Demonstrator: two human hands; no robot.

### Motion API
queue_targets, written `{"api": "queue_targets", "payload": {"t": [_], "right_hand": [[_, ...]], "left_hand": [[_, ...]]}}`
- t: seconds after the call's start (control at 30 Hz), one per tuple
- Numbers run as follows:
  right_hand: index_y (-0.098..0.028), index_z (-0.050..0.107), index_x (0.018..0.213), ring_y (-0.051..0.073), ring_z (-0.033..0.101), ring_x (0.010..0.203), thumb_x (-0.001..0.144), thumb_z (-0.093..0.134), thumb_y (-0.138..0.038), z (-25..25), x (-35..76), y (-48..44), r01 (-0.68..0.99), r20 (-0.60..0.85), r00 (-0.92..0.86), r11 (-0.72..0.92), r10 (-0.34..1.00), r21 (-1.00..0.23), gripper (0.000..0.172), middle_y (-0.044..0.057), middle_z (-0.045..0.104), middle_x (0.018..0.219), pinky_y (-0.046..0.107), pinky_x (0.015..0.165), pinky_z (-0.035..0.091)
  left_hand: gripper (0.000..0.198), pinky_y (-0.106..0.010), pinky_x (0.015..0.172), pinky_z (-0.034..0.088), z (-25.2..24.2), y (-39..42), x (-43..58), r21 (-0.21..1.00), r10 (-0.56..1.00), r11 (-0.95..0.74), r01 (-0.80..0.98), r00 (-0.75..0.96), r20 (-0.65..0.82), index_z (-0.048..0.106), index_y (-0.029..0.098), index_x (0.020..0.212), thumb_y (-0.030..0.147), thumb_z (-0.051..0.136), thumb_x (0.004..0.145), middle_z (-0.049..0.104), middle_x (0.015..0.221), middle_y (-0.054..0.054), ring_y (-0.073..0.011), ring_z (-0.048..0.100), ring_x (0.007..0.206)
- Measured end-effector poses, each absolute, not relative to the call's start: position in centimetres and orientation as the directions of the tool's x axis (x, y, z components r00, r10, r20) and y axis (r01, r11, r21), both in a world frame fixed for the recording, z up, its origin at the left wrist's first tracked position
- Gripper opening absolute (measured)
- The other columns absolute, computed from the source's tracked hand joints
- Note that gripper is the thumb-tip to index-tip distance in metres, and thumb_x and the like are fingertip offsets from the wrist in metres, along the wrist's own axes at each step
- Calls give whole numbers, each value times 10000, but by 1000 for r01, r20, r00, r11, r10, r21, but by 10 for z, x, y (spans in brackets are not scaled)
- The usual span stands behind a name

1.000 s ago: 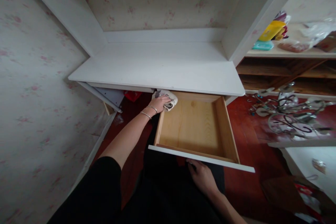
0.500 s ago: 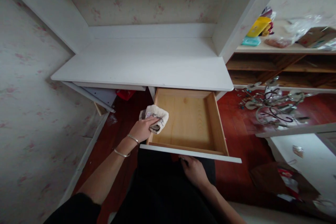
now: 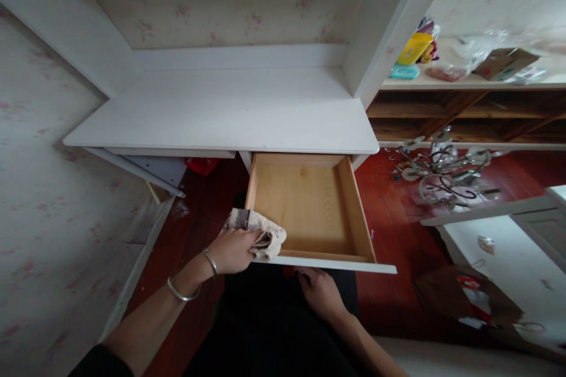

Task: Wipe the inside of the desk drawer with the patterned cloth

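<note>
A pulled-out wooden drawer (image 3: 309,206) with a white front (image 3: 336,265) sticks out from under a white desk (image 3: 230,109). My left hand (image 3: 234,250) is closed on a crumpled beige cloth (image 3: 267,235) with dark markings. The cloth lies over the drawer's front left corner, against the left side and the front edge. My right hand (image 3: 322,291) is curled just below the drawer front, its fingertips partly hidden beneath it. What those fingers grip cannot be made out.
On the red wooden floor at right lies a chandelier (image 3: 455,171) with curled arms. Behind it a low shelf (image 3: 455,109) carries a yellow container (image 3: 414,48), plastic bags and a cardboard box (image 3: 504,63). A brown paper bag (image 3: 442,294) is at lower right; a papered wall (image 3: 39,206) stands at left.
My left hand has drawn the cloth toward me, from the drawer's left side to its front left corner. My right hand stays at the drawer front. The view has shifted slightly.
</note>
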State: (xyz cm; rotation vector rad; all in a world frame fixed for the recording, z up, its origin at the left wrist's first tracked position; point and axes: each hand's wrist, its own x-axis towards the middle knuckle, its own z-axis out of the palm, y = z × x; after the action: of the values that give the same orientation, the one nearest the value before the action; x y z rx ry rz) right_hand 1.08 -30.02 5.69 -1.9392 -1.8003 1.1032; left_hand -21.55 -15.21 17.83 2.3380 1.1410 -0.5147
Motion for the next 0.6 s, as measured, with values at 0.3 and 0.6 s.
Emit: {"api": "queue_targets", "payload": {"t": [0.3,0.6], "right_hand": [[-253,698,1105,203,648,1041,892,434,-185,51,8,-302,714,-324,-39,-200,945,-670,346,39,709,1112,297,921,460],[-237,692,1112,195,639,1048,890,426,-163,41,10,-304,699,-277,-46,-168,960,-695,355,48,704,1113,298,947,450]], "left_hand": [[456,-381,899,488,164,-147,-89,578,339,-576,579,812,-475,561,298,1235,513,457,847,634,1246,-67,-288,605,1126],[513,-358,862,489,146,-152,-3,699,229,-447,558,827,-514,591,260,1198,554,563,779,651,1212,-72,-290,617,1087]]}}
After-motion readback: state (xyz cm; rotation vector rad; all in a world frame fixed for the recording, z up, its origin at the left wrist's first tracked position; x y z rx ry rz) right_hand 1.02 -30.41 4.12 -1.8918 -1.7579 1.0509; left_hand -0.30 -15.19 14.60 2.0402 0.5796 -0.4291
